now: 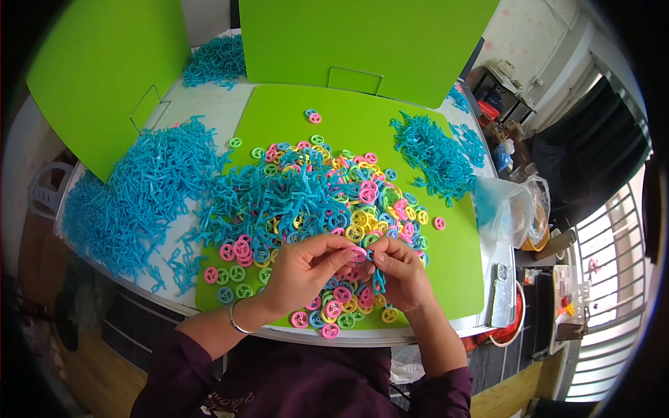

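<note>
My left hand [306, 268] pinches a small pink plastic ring [358, 253] between thumb and fingers. Touching it, my right hand [399, 270] grips a blue Y-shaped plastic piece [378, 277] that hangs down below the fingers. Both hands meet over the near part of a green mat [460, 272]. Under and around them lie several small pink, yellow, green and blue rings [333, 310]. A heap of blue plastic pieces mixed with rings [300, 195] fills the middle of the mat.
A large pile of blue pieces [143, 188] covers the table's left side; smaller piles lie at right [432, 157] and back [216, 63]. Upright green boards [362, 38] stand behind. A clear plastic bag [512, 209] and a phone [500, 292] lie at the right edge.
</note>
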